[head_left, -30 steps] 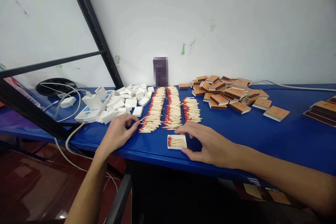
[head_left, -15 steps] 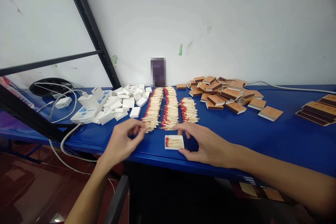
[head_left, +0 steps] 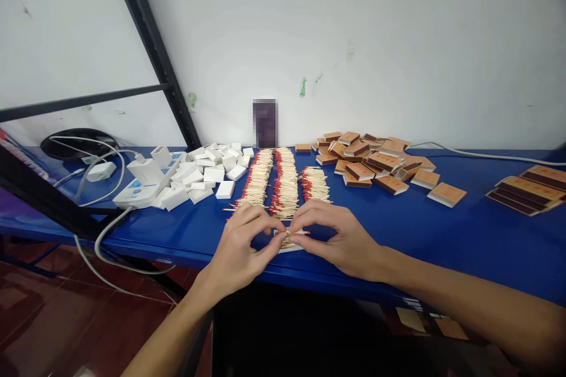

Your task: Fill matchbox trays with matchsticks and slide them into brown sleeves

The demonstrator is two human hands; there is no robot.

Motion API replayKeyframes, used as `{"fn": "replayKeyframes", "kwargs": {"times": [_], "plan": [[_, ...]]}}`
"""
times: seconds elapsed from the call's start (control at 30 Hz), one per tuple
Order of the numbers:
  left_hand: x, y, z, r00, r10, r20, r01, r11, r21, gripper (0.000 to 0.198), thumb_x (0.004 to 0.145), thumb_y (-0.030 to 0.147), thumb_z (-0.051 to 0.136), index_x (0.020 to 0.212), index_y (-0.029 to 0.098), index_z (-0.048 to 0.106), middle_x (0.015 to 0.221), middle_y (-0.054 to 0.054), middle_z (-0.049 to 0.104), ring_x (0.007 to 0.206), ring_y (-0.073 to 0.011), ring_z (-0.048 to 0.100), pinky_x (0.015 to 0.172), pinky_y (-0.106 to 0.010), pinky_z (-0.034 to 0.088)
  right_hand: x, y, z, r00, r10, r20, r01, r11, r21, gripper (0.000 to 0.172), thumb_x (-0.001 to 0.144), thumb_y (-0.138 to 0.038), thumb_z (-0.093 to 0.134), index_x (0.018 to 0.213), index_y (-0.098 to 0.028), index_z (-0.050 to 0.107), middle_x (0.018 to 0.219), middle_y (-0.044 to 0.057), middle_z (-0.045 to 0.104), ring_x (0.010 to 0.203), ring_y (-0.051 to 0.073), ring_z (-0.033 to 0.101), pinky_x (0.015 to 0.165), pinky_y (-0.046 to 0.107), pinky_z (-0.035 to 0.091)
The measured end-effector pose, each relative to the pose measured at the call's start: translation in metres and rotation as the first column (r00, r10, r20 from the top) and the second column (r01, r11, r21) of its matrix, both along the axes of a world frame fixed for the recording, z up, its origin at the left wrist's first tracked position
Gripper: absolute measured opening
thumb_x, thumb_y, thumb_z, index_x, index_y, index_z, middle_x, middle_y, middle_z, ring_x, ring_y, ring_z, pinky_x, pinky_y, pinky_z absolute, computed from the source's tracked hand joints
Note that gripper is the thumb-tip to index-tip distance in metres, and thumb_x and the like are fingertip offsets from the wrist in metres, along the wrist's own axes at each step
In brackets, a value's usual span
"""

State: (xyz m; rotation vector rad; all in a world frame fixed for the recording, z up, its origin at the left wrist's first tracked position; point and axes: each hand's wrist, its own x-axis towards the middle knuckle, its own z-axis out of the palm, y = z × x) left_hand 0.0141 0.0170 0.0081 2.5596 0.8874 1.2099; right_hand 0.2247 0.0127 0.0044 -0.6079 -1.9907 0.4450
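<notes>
Over a small white matchbox tray (head_left: 292, 249) at the table's front edge, my two hands meet fingertip to fingertip. My left hand (head_left: 250, 238) pinches matchsticks between thumb and fingers. My right hand (head_left: 329, 235) pinches the same matchsticks (head_left: 303, 232) from the other side; a red head sticks out on the right. The tray and the matches in it are mostly hidden by my fingers. Just behind my hands lie rows of loose red-headed matches, a left row (head_left: 257, 179), a middle row (head_left: 285, 182) and a shorter right row (head_left: 315, 184).
Left of the rows is a heap of white trays (head_left: 214, 174), beside a power strip (head_left: 141, 188) with chargers and cables. On the right lie a pile of matchbox sleeves (head_left: 384, 162) and a flat stack of sleeves (head_left: 530, 188). A black metal frame (head_left: 150, 41) slants up at the left.
My left hand has moved right from the left match row to the tray, bringing matchsticks. My right hand has shifted from the tray's side to pinch them above it.
</notes>
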Motion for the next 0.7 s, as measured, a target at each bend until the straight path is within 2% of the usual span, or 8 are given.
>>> {"fn": "replayKeyframes", "kwargs": {"times": [0.17, 0.27, 0.33, 0.43, 0.53, 0.6, 0.7], "plan": [[0.004, -0.002, -0.001, 1.0, -0.016, 0.025, 0.017, 0.999, -0.028, 0.006, 0.091, 0.017, 0.063, 0.086, 0.02, 0.065, 0.074, 0.001, 0.057, 0.075, -0.0133, 0.053, 0.072, -0.028, 0.039, -0.007, -0.004, 0.002, 0.988, 0.018, -0.153, -0.062, 0.955, -0.291, 0.006, 0.083, -0.026, 0.073, 0.08, -0.021, 0.073, 0.082, 0.002, 0.073, 0.075, 0.016, 0.066, 0.07, 0.03, 0.052], [-0.001, -0.003, 0.0, 0.999, -0.037, -0.019, 0.036, 0.998, -0.055, 0.006, 0.092, 0.021, 0.062, 0.087, 0.02, 0.064, 0.08, 0.0, 0.062, 0.079, -0.0142, 0.055, 0.077, -0.03, 0.041, -0.005, -0.003, 0.004, 0.982, 0.024, -0.188, -0.1, 0.907, -0.408, 0.01, 0.079, -0.03, 0.077, 0.078, -0.021, 0.075, 0.078, 0.003, 0.074, 0.072, 0.016, 0.065, 0.067, 0.029, 0.052], [-0.011, 0.001, 0.004, 0.997, -0.025, -0.078, 0.021, 0.998, -0.054, 0.004, 0.093, 0.024, 0.062, 0.092, 0.021, 0.065, 0.087, -0.001, 0.065, 0.085, -0.0158, 0.057, 0.082, -0.031, 0.042, -0.002, -0.002, 0.005, 0.983, -0.018, -0.183, -0.067, 0.891, -0.448, 0.013, 0.078, -0.034, 0.078, 0.077, -0.021, 0.076, 0.076, 0.002, 0.074, 0.07, 0.016, 0.065, 0.064, 0.029, 0.051], [-0.038, 0.016, 0.013, 0.986, 0.12, -0.116, -0.122, 0.992, -0.017, 0.01, 0.096, 0.024, 0.056, 0.098, 0.022, 0.065, 0.095, -0.002, 0.067, 0.091, -0.0178, 0.058, 0.084, -0.032, 0.043, 0.005, 0.001, 0.005, 0.986, -0.132, -0.104, 0.082, 0.918, -0.387, 0.014, 0.082, -0.036, 0.075, 0.081, -0.022, 0.077, 0.08, 0.004, 0.074, 0.075, 0.018, 0.066, 0.065, 0.03, 0.051], [-0.068, 0.034, 0.02, 0.936, 0.32, -0.149, -0.316, 0.947, 0.05, 0.012, 0.094, 0.023, 0.053, 0.096, 0.02, 0.065, 0.093, -0.003, 0.065, 0.091, -0.0201, 0.057, 0.084, -0.034, 0.043, 0.008, 0.002, 0.001, 0.982, -0.189, 0.031, 0.191, 0.962, -0.197, 0.017, 0.091, -0.031, 0.063, 0.097, -0.024, 0.078, 0.089, 0.005, 0.07, 0.081, 0.019, 0.064, 0.068, 0.031, 0.052], [-0.083, 0.043, 0.02, 0.906, 0.352, -0.236, -0.356, 0.934, 0.029, 0.014, 0.091, 0.026, 0.055, 0.098, 0.021, 0.065, 0.098, -0.004, 0.064, 0.096, -0.0221, 0.057, 0.088, -0.036, 0.043, 0.007, 0.003, -0.002, 0.979, -0.18, 0.1, 0.186, 0.981, -0.058, 0.022, 0.095, -0.024, 0.056, 0.107, -0.024, 0.075, 0.09, 0.006, 0.067, 0.08, 0.018, 0.063, 0.07, 0.031, 0.053], [-0.093, 0.051, 0.015, 0.899, 0.291, -0.327, -0.328, 0.942, -0.064, 0.018, 0.09, 0.032, 0.055, 0.101, 0.022, 0.065, 0.105, -0.004, 0.062, 0.103, -0.0236, 0.056, 0.094, -0.038, 0.042, 0.003, 0.004, -0.006, 0.978, -0.133, 0.158, 0.126, 0.991, 0.052, 0.024, 0.095, -0.019, 0.055, 0.111, -0.022, 0.072, 0.089, 0.006, 0.066, 0.08, 0.017, 0.062, 0.071, 0.031, 0.053]]}}
